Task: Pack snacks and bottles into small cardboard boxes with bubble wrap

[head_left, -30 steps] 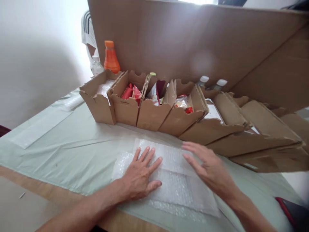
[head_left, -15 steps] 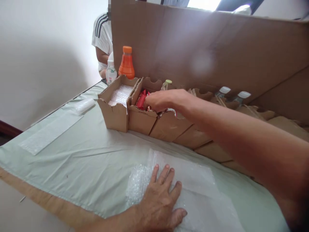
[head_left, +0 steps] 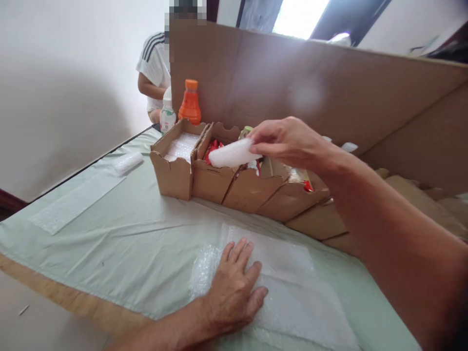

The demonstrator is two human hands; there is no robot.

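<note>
My right hand [head_left: 288,144] pinches one end of a white roll of wrapping material [head_left: 231,153], lifted over the cardboard bins. Whether it is foam or bubble wrap I cannot tell. Below it, red wrappers [head_left: 213,147] show in the second bin [head_left: 208,183]. My left hand [head_left: 234,287] lies flat with fingers spread on a clear plastic sheet [head_left: 292,287], perhaps a bag, on the green cloth. A bulky, rolled or bunched piece of bubble wrap [head_left: 205,268] sits beside its fingers, partly covered by the hand.
White bubble wrap fills the leftmost bin [head_left: 171,178]. Behind stand an orange bottle [head_left: 190,105], a white bottle [head_left: 167,117] and a tall cardboard panel [head_left: 310,83]. A flat bubble wrap strip [head_left: 73,202] and a small clear roll [head_left: 127,162] lie left. A person [head_left: 153,73] sits beyond.
My right hand has come up out of the bins and moved right, now with the white roll in it. My left hand stays flat on the plastic sheet; the view has shifted slightly.
</note>
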